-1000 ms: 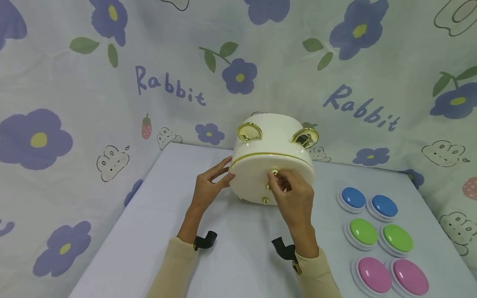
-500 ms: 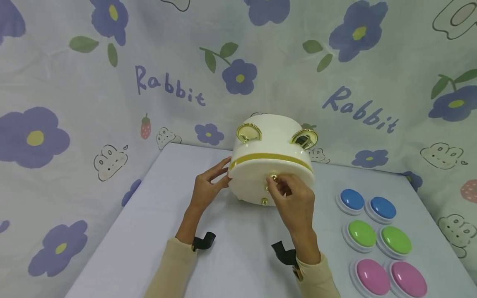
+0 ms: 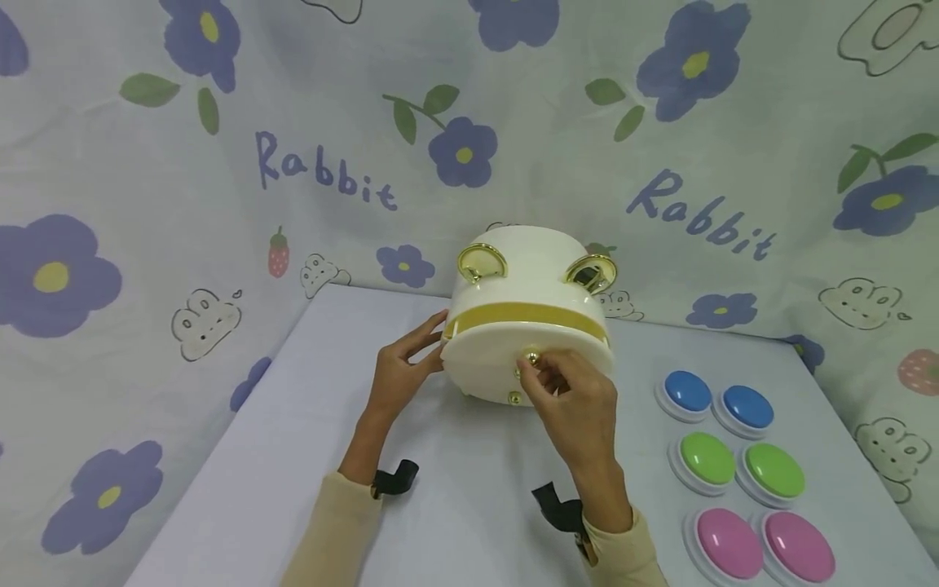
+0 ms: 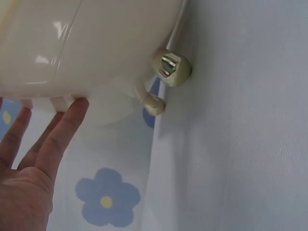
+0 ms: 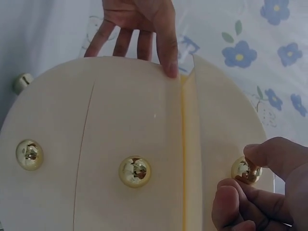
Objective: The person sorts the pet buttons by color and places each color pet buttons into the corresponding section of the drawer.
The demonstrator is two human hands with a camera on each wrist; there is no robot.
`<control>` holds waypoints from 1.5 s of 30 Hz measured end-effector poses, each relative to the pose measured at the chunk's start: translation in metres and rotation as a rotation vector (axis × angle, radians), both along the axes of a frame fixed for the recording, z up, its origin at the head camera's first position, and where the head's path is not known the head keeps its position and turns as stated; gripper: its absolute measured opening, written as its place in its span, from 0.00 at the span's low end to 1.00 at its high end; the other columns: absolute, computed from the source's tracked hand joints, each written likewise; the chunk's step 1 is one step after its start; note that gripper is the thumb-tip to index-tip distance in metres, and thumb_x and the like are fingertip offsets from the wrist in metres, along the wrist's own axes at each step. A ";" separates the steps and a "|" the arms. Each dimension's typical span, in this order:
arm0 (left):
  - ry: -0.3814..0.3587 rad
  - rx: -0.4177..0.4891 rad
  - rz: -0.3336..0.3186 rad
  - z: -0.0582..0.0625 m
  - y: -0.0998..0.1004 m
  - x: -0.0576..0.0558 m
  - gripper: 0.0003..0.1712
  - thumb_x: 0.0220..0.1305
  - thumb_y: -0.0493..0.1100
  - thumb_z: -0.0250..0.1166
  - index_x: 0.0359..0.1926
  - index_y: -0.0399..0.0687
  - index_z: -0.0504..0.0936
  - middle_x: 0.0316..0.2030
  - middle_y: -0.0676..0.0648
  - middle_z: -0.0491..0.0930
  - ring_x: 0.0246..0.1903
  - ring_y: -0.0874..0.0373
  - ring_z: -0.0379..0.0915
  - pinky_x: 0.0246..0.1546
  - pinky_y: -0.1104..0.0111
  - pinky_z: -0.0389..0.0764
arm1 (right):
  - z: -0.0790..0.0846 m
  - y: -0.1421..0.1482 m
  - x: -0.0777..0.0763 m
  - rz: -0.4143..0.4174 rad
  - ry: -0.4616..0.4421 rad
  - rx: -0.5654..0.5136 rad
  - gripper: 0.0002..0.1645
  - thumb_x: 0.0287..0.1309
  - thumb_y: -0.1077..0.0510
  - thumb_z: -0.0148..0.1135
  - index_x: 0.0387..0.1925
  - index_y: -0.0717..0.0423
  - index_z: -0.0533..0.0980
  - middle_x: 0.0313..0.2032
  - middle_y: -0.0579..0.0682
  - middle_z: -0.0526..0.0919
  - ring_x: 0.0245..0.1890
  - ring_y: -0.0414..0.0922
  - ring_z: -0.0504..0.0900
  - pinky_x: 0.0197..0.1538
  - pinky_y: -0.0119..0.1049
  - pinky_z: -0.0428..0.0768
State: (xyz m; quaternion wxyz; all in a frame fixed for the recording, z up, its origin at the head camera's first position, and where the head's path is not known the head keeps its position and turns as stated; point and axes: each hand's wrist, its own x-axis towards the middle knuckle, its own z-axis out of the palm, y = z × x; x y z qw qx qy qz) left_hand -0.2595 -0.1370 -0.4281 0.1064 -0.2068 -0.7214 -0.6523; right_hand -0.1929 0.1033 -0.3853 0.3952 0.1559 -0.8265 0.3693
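Note:
A round-faced white drawer box [image 3: 524, 249] with gold trim sits on the white table. Three gold knobs run down its front, and its top drawer [image 3: 477, 342] is pulled part way out, baring a yellow strip behind the front panel. My right hand [image 3: 579, 399] pinches the top gold knob [image 5: 246, 170] between thumb and fingers. On the box's left side rests my left hand [image 3: 399, 375], its fingers straight against the wall, with the thumb at the edge of the front in the right wrist view. The middle knob [image 5: 135, 172] is untouched.
Right of the box are push-button lights in pairs: blue [image 3: 688, 391], green [image 3: 707, 458] and pink [image 3: 729, 543]. A flower-printed cloth [image 3: 330, 106] hangs behind the table. Two gold-rimmed ear-like rings [image 3: 482, 261] stick up from the box.
The right hand has drawn the top drawer outward toward me, widening the yellow gap above its front. The left hand has stayed at the box's side.

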 end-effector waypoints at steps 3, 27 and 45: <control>-0.008 0.001 0.002 0.000 0.000 0.001 0.30 0.66 0.38 0.69 0.68 0.45 0.74 0.67 0.49 0.72 0.59 0.48 0.76 0.44 0.63 0.88 | 0.001 0.000 0.002 0.001 -0.008 0.009 0.09 0.53 0.60 0.76 0.26 0.56 0.82 0.22 0.44 0.80 0.20 0.35 0.77 0.21 0.27 0.79; 0.011 -0.017 0.013 0.003 0.001 0.002 0.29 0.67 0.37 0.67 0.68 0.43 0.74 0.67 0.46 0.71 0.58 0.48 0.76 0.42 0.64 0.88 | 0.011 0.002 0.014 -0.011 -0.100 0.047 0.09 0.51 0.59 0.77 0.24 0.56 0.82 0.21 0.43 0.79 0.20 0.33 0.76 0.21 0.26 0.79; 0.027 -0.060 0.043 0.003 0.000 0.003 0.29 0.68 0.39 0.68 0.68 0.45 0.75 0.67 0.47 0.72 0.58 0.49 0.77 0.42 0.67 0.88 | 0.016 0.003 0.021 -0.019 -0.133 0.081 0.10 0.50 0.58 0.78 0.23 0.54 0.82 0.21 0.42 0.79 0.19 0.33 0.75 0.21 0.26 0.79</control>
